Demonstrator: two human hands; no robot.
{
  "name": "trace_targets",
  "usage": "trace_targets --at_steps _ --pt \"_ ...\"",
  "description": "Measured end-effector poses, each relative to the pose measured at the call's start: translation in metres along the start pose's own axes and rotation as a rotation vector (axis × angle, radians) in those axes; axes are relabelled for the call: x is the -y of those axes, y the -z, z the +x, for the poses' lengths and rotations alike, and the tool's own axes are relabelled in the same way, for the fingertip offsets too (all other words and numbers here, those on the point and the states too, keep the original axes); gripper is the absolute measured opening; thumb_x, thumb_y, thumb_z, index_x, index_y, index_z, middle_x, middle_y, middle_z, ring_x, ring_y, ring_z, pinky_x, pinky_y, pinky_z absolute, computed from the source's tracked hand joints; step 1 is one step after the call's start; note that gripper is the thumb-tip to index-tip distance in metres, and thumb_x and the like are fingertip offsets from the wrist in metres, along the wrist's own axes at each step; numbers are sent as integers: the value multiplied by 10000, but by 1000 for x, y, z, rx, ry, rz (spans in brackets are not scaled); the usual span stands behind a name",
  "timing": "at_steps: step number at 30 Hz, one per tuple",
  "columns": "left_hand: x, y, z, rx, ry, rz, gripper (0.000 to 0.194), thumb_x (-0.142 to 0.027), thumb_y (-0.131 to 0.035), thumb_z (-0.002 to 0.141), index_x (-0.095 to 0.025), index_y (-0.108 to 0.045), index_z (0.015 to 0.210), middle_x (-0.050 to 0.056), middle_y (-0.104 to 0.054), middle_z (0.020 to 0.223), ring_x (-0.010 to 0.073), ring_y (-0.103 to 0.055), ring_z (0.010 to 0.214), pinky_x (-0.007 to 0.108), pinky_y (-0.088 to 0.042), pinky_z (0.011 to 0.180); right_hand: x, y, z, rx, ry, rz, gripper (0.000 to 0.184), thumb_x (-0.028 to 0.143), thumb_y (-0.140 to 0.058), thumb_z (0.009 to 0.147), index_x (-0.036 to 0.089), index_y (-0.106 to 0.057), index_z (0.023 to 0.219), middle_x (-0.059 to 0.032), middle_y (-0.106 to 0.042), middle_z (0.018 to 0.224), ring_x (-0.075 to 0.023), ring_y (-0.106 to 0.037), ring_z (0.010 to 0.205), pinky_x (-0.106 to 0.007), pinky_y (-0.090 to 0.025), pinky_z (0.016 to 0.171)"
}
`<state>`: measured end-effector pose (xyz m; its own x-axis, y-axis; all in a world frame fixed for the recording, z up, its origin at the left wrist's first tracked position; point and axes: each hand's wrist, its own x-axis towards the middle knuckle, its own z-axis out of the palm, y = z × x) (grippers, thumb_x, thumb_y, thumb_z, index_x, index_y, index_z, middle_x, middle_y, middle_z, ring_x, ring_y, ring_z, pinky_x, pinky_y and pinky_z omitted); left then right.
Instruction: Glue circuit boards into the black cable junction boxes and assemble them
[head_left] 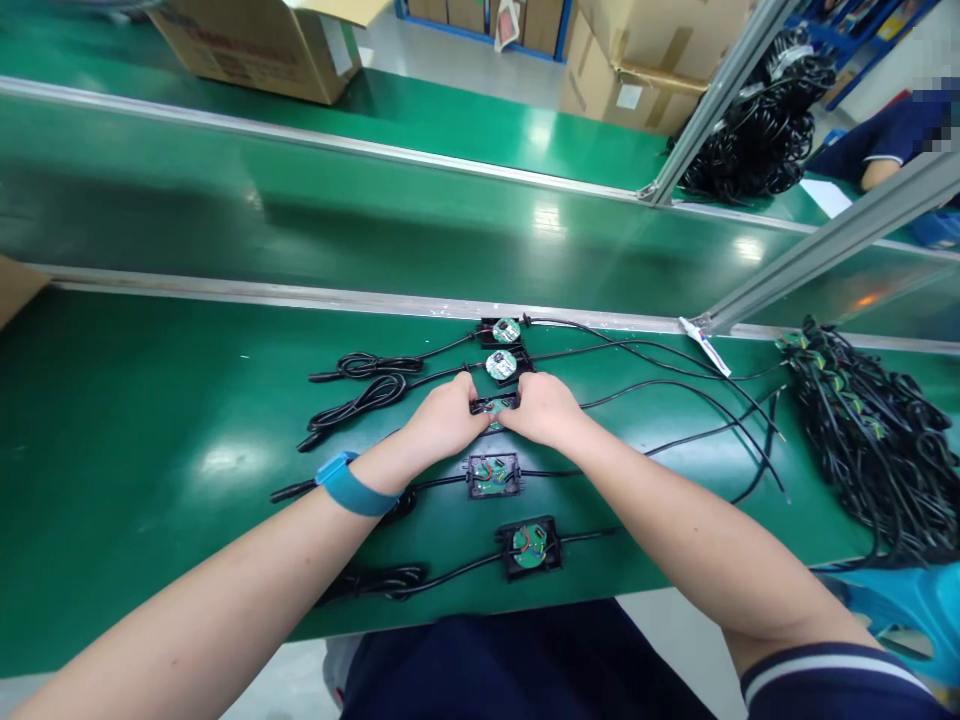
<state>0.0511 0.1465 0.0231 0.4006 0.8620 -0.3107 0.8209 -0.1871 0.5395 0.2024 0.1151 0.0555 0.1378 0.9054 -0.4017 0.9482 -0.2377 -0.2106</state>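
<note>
My left hand [448, 418] and my right hand [546, 408] are closed on the two ends of a black housing with a green circuit board [493, 406] in it. Both thumbs press near the board, and the fingertips behind are hidden. Just nearer to me lies another open housing [493, 476] with a green board and red wires. A housing with a round green board [531, 545] sits at the front. Beyond my hands, two round boards [501, 364] show their pale sides, at or on black housings. Black cables [367, 397] run from the housings to both sides.
On the right lies a big heap of black cables [877, 450] beside a white tube [705, 346]. A metal post [810, 250] rises there. Cardboard boxes [259, 50] stand behind the ledge. A co-worker's arm [881, 172] is at the far right. A teal stool [907, 610] stands below the bench.
</note>
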Motion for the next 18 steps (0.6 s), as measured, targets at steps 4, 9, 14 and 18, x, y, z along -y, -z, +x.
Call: trace_targets --at_steps 4,9,14,18 --pt "-3 0 -3 3 11 17 265 -345 -686 739 -213 -500 874 38 -649 804 212 -594 724 298 -377 612 -1 -2 -1 -18 1 -7 398 453 -678 765 157 -662 1031 -141 -698 1075 -316 -650 1028 -424 -498 865" --pt "5 10 -13 120 76 -182 255 -399 -628 726 -203 -566 877 22 -664 701 189 -581 618 292 -390 568 1 1 0 11 4 -16 368 382 -682 767 141 -671 1046 -170 -696 1121 -315 -658 1040 -401 -513 857" --pt "8 24 -25 132 62 -259 258 -444 -615 724 -194 -635 785 25 -671 648 171 -559 567 282 -377 541 5 8 2 72 -18 1 339 357 -718 757 158 -691 1029 -164 -701 1146 -303 -670 1036 -378 -521 845" --pt "5 23 -28 98 47 -205 353 -536 -648 724 -190 -633 654 28 -639 598 157 -518 552 279 -357 539 5 8 2 64 -14 9 347 361 -730 757 161 -692 1038 -163 -702 1150 -302 -667 1053 -378 -516 868"
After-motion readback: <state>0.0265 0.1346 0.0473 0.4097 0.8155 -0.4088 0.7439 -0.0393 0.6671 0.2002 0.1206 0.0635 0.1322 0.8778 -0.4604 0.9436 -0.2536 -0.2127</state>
